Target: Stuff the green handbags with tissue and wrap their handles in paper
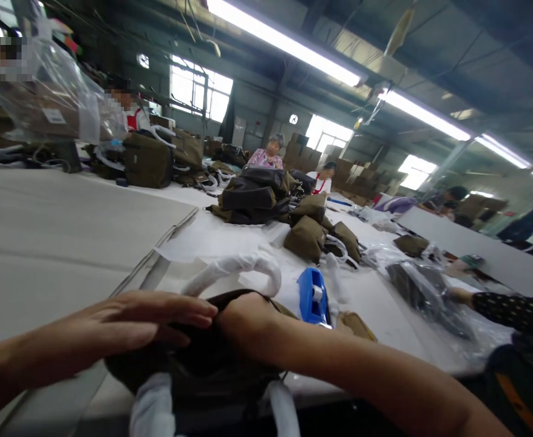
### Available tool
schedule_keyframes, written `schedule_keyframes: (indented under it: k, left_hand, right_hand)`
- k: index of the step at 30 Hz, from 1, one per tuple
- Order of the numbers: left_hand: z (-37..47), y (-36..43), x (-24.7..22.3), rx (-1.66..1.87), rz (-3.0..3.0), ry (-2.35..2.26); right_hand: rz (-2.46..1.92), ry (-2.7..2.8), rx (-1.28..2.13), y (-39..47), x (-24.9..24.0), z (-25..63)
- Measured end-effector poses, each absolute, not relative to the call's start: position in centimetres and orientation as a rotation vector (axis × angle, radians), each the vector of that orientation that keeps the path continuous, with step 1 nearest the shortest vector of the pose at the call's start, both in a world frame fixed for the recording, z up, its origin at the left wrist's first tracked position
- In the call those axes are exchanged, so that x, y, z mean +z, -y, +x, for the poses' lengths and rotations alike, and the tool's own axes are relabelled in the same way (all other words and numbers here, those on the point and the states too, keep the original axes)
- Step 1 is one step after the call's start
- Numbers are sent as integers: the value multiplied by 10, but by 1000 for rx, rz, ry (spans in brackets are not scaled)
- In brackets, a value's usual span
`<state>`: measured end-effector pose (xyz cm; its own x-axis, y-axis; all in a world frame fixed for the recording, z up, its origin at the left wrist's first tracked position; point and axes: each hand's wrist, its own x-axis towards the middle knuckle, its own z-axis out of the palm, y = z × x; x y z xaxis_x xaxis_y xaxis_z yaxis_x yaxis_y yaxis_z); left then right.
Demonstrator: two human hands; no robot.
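Note:
A dark olive handbag (203, 379) stands at the table's near edge, its mouth facing up. White wrapping covers its handles (234, 265); one arches up at the far side, the other hangs down in front. My right hand (248, 318) reaches down into the bag's mouth, its fingers hidden inside. Over the left part of the opening lies my left hand (125, 325), fingers stretched out, at or just above the rim. Beyond my right forearm sits a blue tape dispenser (312, 296), with a tan flat piece (355, 326) beside it.
Olive bags (261, 194) are heaped further back on the white table (385, 303). At right, a co-worker's dotted sleeve (512, 309) reaches to a plastic-wrapped bag (421, 291). A clear plastic bag (61, 91) stands at far left; several people work behind.

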<state>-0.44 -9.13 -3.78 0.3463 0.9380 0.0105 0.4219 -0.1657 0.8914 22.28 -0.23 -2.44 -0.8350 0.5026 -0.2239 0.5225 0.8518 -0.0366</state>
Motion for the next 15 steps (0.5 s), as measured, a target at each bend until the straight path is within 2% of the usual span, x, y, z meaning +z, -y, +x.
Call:
schedule_keyframes:
  k: [2, 7, 10, 15]
  left_hand:
    - [-5, 78, -36, 728, 1715, -1268]
    - [6, 68, -66, 721, 2089, -1412]
    - [16, 70, -71, 861, 2183, -1548]
    - [21, 77, -47, 978, 2321, -1599]
  right_hand:
    - [809, -2794, -62, 13, -1, 234]
    - [929, -2907, 137, 25, 42, 252]
    - [869, -3051, 216, 27, 45, 256]
    - [854, -3291, 153, 33, 40, 265]
